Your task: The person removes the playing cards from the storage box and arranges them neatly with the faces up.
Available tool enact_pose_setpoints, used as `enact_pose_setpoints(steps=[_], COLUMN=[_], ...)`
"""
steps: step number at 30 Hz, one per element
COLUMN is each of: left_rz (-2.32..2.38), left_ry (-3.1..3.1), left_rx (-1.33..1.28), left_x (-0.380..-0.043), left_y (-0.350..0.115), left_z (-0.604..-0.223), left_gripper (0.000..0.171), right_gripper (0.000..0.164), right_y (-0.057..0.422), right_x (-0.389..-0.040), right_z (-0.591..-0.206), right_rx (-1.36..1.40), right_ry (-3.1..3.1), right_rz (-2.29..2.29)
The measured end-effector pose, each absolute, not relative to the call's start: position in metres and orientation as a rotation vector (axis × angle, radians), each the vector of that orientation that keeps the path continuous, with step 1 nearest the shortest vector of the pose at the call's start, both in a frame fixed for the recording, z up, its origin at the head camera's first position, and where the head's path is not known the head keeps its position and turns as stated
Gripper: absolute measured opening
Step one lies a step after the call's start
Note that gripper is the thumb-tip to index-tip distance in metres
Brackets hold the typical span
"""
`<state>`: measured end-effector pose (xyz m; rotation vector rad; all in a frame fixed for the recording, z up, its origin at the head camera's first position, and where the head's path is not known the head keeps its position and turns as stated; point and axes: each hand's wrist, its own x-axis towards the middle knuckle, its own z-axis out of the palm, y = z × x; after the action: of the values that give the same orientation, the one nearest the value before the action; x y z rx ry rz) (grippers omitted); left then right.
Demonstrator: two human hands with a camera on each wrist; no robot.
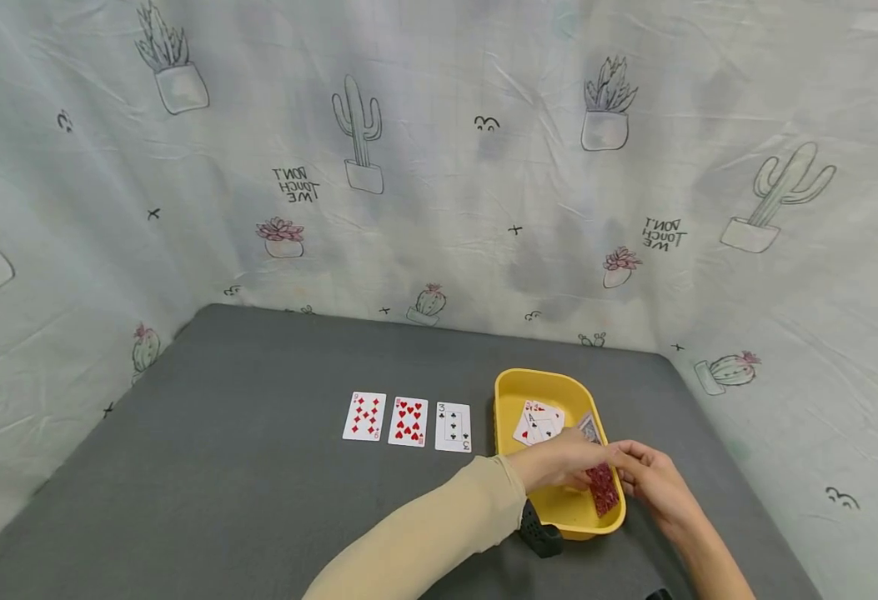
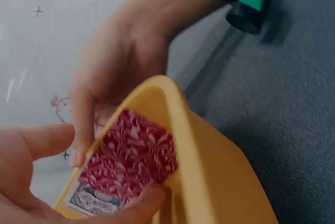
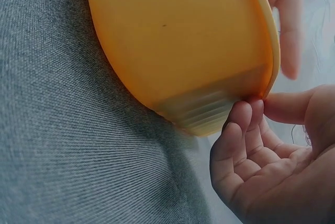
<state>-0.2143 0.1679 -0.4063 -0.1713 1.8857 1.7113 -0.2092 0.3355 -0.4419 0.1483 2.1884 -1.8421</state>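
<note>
My left hand (image 1: 569, 457) reaches down into a yellow plastic basket (image 1: 504, 383). In the left wrist view, one of its fingers touches a flat red patterned piece (image 2: 133, 156), while the thumb stands apart from it. A playing card with a dark patterned back (image 2: 94, 200) lies partly under that piece. At the basket's right side, my right hand (image 1: 656, 483) pinches the rim between thumb and fingertips, clearest in the right wrist view. Several face-up playing cards (image 1: 539, 422), an ace among them, lie overlapping at the basket's far end.
Left of the basket, three face-up cards lie in a row on the dark grey table (image 1: 221, 450): diamonds (image 1: 364, 417), hearts (image 1: 408, 422) and clubs (image 1: 454, 427). A pale curtain (image 1: 439, 167) printed with cacti hangs behind the table. A black wrist device (image 1: 539, 533) is beside the basket's near wall.
</note>
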Motion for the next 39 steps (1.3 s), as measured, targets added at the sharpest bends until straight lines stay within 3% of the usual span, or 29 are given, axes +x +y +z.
enact_pose_setpoints(steps=[7, 15, 23, 26, 33, 39], left_rz=[1.614, 1.712, 1.774, 1.765, 1.688, 1.696], left_ry=[2.048, 1.979, 1.864, 1.892, 2.019, 2.023], left_rx=[-0.302, -0.234, -0.238, -0.230, -0.258, -0.238], left_x=[-0.212, -0.210, -0.214, -0.213, -0.211, -0.216], left_y=[0.170, 0.171, 0.166, 0.164, 0.167, 0.166], left_z=[-0.409, -0.414, -0.419, -0.416, -0.415, -0.417], left_gripper=[0.047, 0.041, 0.016, 0.019, 0.043, 0.046], right_gripper=[0.036, 0.033, 0.033, 0.031, 0.031, 0.023], right_y=[0.334, 0.335, 0.334, 0.334, 0.333, 0.332], right_x=[-0.209, -0.211, -0.208, -0.208, -0.209, -0.210], right_z=[-0.442, -0.447, -0.443, -0.443, -0.444, -0.441], right_rx=[0.128, 0.112, 0.129, 0.137, 0.134, 0.170], right_ry=[2.183, 2.161, 2.138, 2.141, 2.154, 2.144], right_rz=[-1.838, -1.861, -1.876, -1.877, -1.847, -1.856])
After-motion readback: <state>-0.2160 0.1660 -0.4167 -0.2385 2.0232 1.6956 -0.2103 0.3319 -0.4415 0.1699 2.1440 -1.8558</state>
